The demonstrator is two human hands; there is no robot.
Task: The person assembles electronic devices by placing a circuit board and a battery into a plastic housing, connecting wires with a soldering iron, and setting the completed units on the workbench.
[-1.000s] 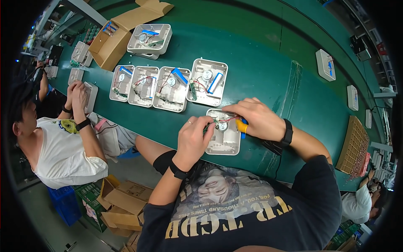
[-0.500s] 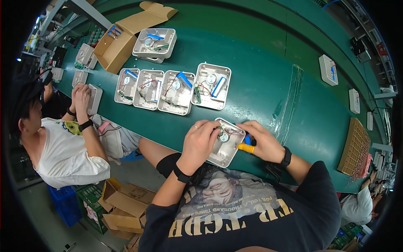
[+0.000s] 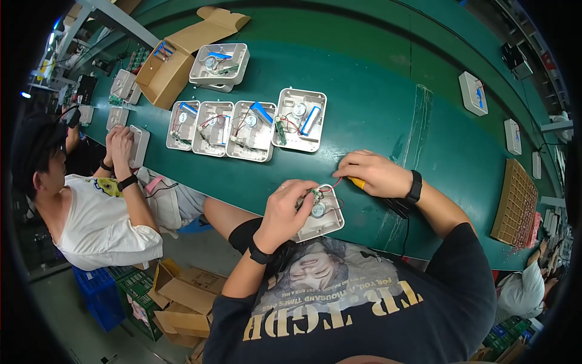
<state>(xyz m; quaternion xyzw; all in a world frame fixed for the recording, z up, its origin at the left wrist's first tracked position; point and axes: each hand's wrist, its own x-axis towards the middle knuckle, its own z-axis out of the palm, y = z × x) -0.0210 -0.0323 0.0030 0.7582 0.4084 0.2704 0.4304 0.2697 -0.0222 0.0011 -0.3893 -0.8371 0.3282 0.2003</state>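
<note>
In front of me at the table's near edge sits an open white plastic housing (image 3: pixel 324 230), with a round silver speaker (image 3: pixel 318 210) in it. My left hand (image 3: pixel 287 212) is closed at the housing's left side, its fingertips pinching a small green circuit board (image 3: pixel 317 195) above the speaker. Thin red and white wires (image 3: pixel 328 187) run from the board toward my right hand (image 3: pixel 377 175). That hand lies over the table just beyond the housing, fingertips pinched at the wires, with a yellow cover on its thumb. Whatever lies under its palm is hidden.
Several white housings (image 3: pixel 250 134) with blue batteries and speakers stand in a row ahead-left. Behind them are stacked housings (image 3: pixel 218 65) and an open cardboard box (image 3: pixel 162 73). A co-worker (image 3: pixel 100 212) sits at left. Far right stands a cardboard divider tray (image 3: pixel 514 203).
My right hand has left the housing's right side and moved up and away, drawing wires out. The blue battery by it no longer shows. My left hand stays at the board; the housing has turned.
</note>
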